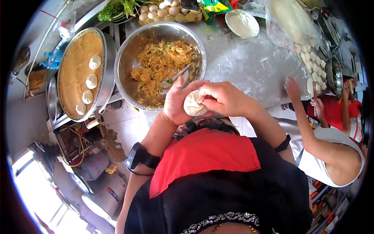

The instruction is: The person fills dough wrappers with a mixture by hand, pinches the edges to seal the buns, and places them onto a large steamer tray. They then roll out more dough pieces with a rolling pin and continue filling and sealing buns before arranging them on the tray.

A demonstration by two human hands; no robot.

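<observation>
A round, pleated bun [193, 107] of pale dough lies in my left hand [176, 102], which cups it from the side and below. With its fingertips, my right hand [226, 97] pinches the gathered dough at the top of the bun. Just beyond my hands stands a large steel bowl [124, 74] holding shredded orange-brown filling [161, 62] with green bits. A metal spoon [177, 76] leans in the filling. On the left, several finished buns [91, 81] sit in a row on the cloth-lined round steamer tray [74, 74].
A bowl of white flour [242, 24], a carton of eggs [163, 13] and leafy greens [117, 9] line the back. Dough pieces [313, 64] lie on the floury metal table [249, 70] at right. There a co-worker [331, 152] holds a rolling pin [314, 91].
</observation>
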